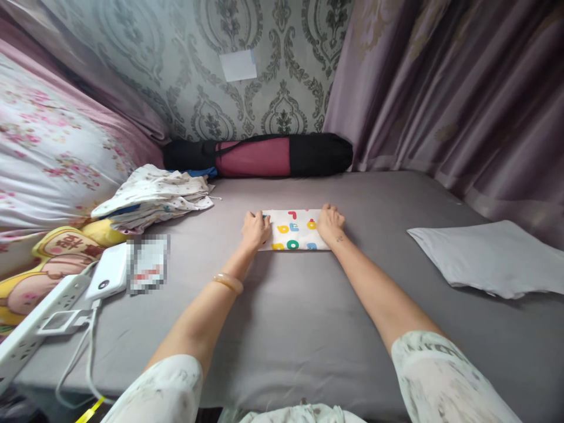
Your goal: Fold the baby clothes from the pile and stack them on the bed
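A white folded cloth (293, 230) printed with red, yellow, green and blue letters lies as a flat rectangle on the grey bed sheet (304, 317). My left hand (256, 229) is closed on its left end, fingers curled over the edge. At the opposite end, my right hand (330, 223) grips the cloth with bent fingers. Both arms stretch forward, and a pale bangle (228, 283) circles my left wrist. What kind of cloth item it is cannot be made out from the folded shape.
Beyond the cloth lies a long black and red bag (255, 157) against the patterned wall. Folded clothes (158, 197), a white power bank (110, 270), a power strip (39, 329) with cables, and a yellow cushion (48, 270) are leftward. A light grey cloth (493, 258) rests at right.
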A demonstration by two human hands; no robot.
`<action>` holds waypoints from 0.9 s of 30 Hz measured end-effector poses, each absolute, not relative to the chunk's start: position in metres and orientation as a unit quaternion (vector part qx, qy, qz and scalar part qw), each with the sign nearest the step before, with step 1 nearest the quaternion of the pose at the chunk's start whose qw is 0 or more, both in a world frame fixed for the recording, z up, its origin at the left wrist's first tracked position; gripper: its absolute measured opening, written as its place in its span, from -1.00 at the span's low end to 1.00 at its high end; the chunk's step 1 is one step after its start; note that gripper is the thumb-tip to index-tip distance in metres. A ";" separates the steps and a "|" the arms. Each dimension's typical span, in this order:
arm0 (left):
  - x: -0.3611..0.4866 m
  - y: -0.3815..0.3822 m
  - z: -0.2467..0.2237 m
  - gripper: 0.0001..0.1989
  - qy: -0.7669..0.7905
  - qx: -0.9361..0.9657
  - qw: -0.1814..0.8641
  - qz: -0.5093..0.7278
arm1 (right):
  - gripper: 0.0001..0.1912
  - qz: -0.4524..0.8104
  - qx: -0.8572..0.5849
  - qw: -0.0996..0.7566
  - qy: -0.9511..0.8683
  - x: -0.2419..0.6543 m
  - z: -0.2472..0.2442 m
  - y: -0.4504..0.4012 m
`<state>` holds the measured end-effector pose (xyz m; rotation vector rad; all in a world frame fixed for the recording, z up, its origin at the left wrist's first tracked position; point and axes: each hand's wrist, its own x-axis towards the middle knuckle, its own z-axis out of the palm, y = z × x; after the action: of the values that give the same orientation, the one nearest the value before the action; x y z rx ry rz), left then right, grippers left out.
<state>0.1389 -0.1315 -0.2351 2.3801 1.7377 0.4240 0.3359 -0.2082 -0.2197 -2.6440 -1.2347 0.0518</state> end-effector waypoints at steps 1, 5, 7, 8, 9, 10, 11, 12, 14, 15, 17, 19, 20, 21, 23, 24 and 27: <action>0.141 -0.134 -0.234 -0.57 0.573 0.803 0.068 0.149 | -0.62 -0.012 -0.886 0.118 -0.448 0.331 -0.218 -0.209; 0.160 -0.151 -0.237 -0.52 0.491 0.859 0.018 0.147 | -0.52 -0.053 -0.786 0.147 -0.598 0.304 -0.223 -0.212; 0.168 -0.158 -0.243 -0.48 0.451 0.884 0.004 0.125 | -0.46 -0.031 -0.754 0.143 -0.641 0.294 -0.232 -0.212; 0.171 -0.161 -0.247 -0.46 0.440 0.891 0.001 0.112 | -0.45 -0.020 -0.749 0.138 -0.648 0.291 -0.237 -0.212; 0.172 -0.163 -0.251 -0.45 0.436 0.894 0.000 0.100 | -0.44 -0.009 -0.748 0.134 -0.650 0.289 -0.241 -0.213; 0.172 -0.164 -0.254 -0.44 0.435 0.896 0.001 0.092 | -0.43 -0.001 -0.750 0.130 -0.648 0.289 -0.245 -0.213; 0.172 -0.165 -0.257 -0.43 0.436 0.896 0.002 0.085 | -0.42 0.005 -0.753 0.127 -0.646 0.289 -0.249 -0.214; 0.171 -0.165 -0.259 -0.43 0.438 0.895 0.001 0.082 | -0.41 0.010 -0.754 0.124 -0.644 0.290 -0.251 -0.214; 0.170 -0.165 -0.262 -0.42 0.440 0.895 -0.002 0.078 | -0.41 0.017 -0.757 0.118 -0.643 0.292 -0.253 -0.214; 0.170 -0.164 -0.262 -0.42 0.441 0.895 -0.002 0.075 | -0.40 0.020 -0.758 0.114 -0.641 0.292 -0.252 -0.215; 0.170 -0.164 -0.261 -0.42 0.442 0.895 0.000 0.066 | -0.40 0.027 -0.762 0.107 -0.638 0.292 -0.251 -0.215; 0.171 -0.164 -0.260 -0.41 0.445 0.894 0.010 0.058 | -0.40 0.033 -0.766 0.102 -0.634 0.291 -0.250 -0.215; 0.171 -0.164 -0.259 -0.41 0.446 0.893 0.016 0.054 | -0.40 0.035 -0.767 0.100 -0.632 0.291 -0.250 -0.215; 0.171 -0.165 -0.259 -0.41 0.448 0.892 0.022 0.051 | -0.41 0.039 -0.768 0.098 -0.631 0.290 -0.249 -0.215; 0.171 -0.165 -0.258 -0.41 0.451 0.891 0.030 0.048 | -0.41 0.045 -0.770 0.093 -0.630 0.291 -0.249 -0.214; 0.171 -0.165 -0.258 -0.41 0.451 0.891 0.032 0.047 | -0.41 0.049 -0.770 0.090 -0.630 0.291 -0.249 -0.214; 0.171 -0.164 -0.258 -0.41 0.451 0.891 0.037 0.045 | -0.41 0.060 -0.773 0.081 -0.626 0.292 -0.249 -0.213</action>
<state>0.1714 -0.1639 -0.2584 2.7348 1.3831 0.1390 0.2916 -0.2130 -0.2488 -2.3118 -1.8706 0.1808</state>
